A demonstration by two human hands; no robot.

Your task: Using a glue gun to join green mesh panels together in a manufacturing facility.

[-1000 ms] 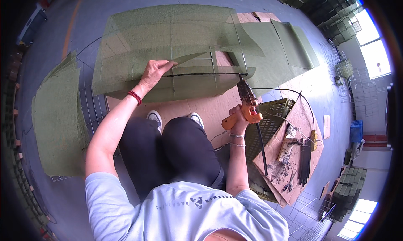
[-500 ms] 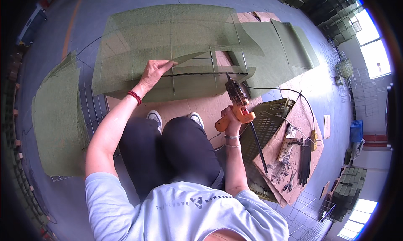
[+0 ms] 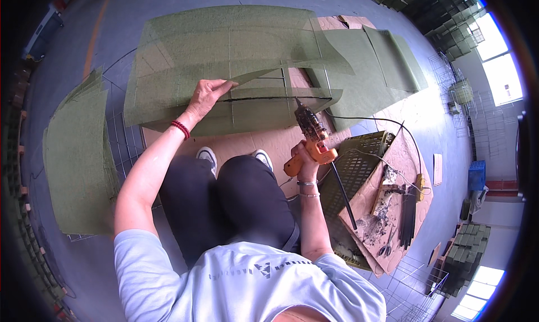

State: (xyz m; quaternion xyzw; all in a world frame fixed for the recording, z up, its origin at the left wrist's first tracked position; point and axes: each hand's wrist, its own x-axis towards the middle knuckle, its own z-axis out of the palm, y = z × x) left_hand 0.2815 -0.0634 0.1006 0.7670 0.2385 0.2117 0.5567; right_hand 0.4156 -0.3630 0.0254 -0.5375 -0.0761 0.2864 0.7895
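Glue gun (image 3: 314,134) shifted left, right hand (image 3: 306,158) wrapped round it; left hand (image 3: 206,95), arm (image 3: 150,162) outstretched, pinching green mesh (image 3: 258,53).

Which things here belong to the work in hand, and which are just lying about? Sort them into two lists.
In use:
- green mesh sheet, pinched by the left hand
- orange glue gun, gripped by the right hand
- black line at the gun's nozzle

Lying about:
- scissors
- black sticks, perhaps spares
- blue crate
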